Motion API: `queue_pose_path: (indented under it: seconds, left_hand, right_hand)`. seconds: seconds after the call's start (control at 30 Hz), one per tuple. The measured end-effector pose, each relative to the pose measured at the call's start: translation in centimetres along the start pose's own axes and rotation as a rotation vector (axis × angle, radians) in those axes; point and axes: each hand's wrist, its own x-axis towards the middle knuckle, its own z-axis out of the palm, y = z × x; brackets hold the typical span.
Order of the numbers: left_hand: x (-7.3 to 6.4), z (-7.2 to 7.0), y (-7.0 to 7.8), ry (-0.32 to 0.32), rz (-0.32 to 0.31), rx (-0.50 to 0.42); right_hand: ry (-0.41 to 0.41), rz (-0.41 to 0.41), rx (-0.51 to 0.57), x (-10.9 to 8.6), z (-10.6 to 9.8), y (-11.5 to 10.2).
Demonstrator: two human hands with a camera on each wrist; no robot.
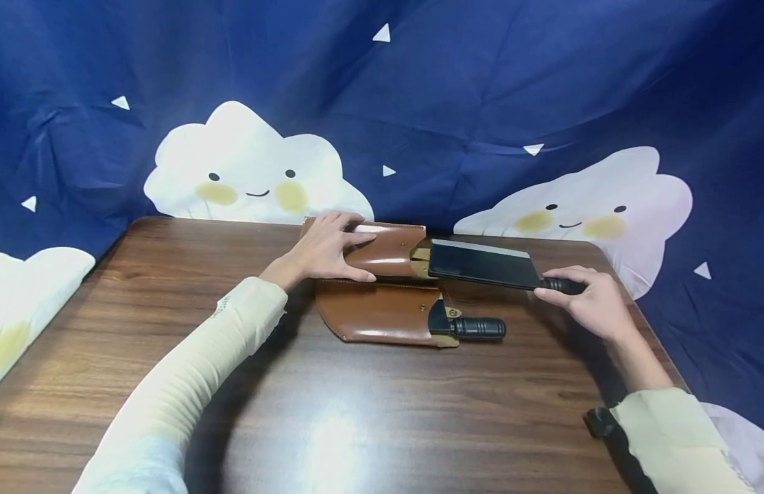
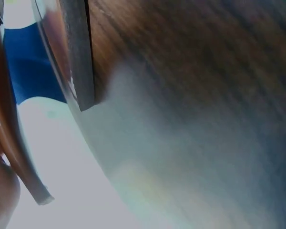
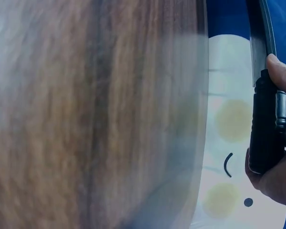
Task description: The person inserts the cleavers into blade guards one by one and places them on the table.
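In the head view, my right hand grips the black handle of a cleaver. Its broad black blade has a silver edge along the top and points left, its tip right at the mouth of a brown leather sheath. The right wrist view shows the thumb where the black handle meets the blade. My left hand holds that sheath by its left part, thumb along the near side and fingers over the top. Nearer to me lies a second brown sheath with a black-handled knife in it.
Both sheaths are toward the back of a brown wood-grain table. Behind it hangs a dark blue cloth printed with white clouds. A small black object sits at the right sleeve's cuff.
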Motion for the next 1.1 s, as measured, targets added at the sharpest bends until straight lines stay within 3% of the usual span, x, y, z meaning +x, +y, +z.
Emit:
queue_pose_path:
  seconds: [0.4, 0.73, 1.1]
  left_hand:
    - [-0.6, -0.6, 0.5, 0.008, 0.009, -0.003]
    - [-1.1, -1.0, 0.5, -0.035, -0.007, -0.009]
    - [-0.7, -0.6, 0.7, -0.022, 0.015, -0.034]
  right_hand:
    - [-0.009, -0.055, -0.015, 0.4, 0.3, -1.4]
    - [0.02, -0.062, -0.042, 0.3, 0.7, -1.8]
    - [0.021, -0.092, -0.057, 0.7, 1.2, -2.6]
